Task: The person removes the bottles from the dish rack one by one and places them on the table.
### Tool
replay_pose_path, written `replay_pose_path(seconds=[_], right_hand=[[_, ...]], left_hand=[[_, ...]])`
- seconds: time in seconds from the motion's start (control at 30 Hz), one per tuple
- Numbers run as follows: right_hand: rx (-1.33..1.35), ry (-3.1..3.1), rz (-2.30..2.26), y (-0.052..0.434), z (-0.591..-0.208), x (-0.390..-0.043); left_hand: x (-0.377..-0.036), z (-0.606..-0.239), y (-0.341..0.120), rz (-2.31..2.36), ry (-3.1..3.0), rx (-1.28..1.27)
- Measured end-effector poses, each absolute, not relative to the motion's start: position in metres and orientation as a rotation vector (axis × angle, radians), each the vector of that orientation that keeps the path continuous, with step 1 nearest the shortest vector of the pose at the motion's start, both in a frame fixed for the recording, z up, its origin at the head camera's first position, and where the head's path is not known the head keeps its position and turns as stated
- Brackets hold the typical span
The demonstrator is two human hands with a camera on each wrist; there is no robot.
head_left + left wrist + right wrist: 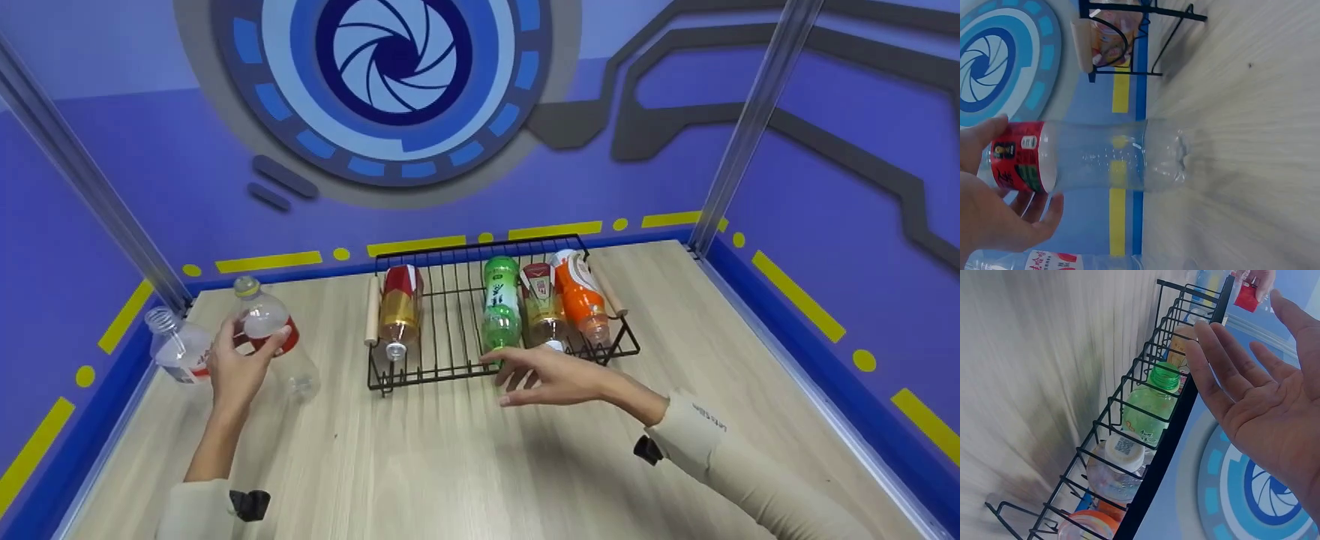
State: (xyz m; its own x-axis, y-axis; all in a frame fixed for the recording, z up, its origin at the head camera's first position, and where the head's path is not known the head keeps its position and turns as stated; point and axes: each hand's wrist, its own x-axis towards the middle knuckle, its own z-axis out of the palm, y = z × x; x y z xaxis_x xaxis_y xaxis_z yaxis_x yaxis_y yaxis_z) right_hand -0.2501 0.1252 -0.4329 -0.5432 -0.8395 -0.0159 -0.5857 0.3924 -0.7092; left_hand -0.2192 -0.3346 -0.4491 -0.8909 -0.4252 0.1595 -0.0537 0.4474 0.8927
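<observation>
My left hand (241,367) grips a clear plastic bottle (1100,154) round its red label, at the left of the table. The bottle is upright with a yellow ring at its neck; whether its base touches the table I cannot tell. Just left of it stands a second clear bottle (176,346), uncapped, with a white and red label. My right hand (559,375) hovers by the front edge of a black wire rack (442,373), fingers loosely extended and holding nothing. Nearest to it lies a green bottle (500,300), its neck partly hidden by the fingers in the head view.
The rack has wooden side handles (372,311). On it lie a red and gold labelled bottle (401,300) at left, and a brownish labelled bottle (541,296) and an orange bottle (581,296) at right. Blue-purple panels (480,195) wall the table (465,457).
</observation>
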Motion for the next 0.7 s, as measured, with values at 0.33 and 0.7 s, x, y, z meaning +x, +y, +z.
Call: replay_pose_path(seconds=[0.33,0.7], right_hand=[[-1.244,2.303,-0.959,0.132,-0.434,-0.253],[-1.157,2.475,-1.115,0.121,-0.410,-0.297]], left_hand=[[-0.233,-0.460,-0.337,-1.351,-2.301,0.504],[-0.227,-0.467,-0.330,-1.364,-2.298,0.474]])
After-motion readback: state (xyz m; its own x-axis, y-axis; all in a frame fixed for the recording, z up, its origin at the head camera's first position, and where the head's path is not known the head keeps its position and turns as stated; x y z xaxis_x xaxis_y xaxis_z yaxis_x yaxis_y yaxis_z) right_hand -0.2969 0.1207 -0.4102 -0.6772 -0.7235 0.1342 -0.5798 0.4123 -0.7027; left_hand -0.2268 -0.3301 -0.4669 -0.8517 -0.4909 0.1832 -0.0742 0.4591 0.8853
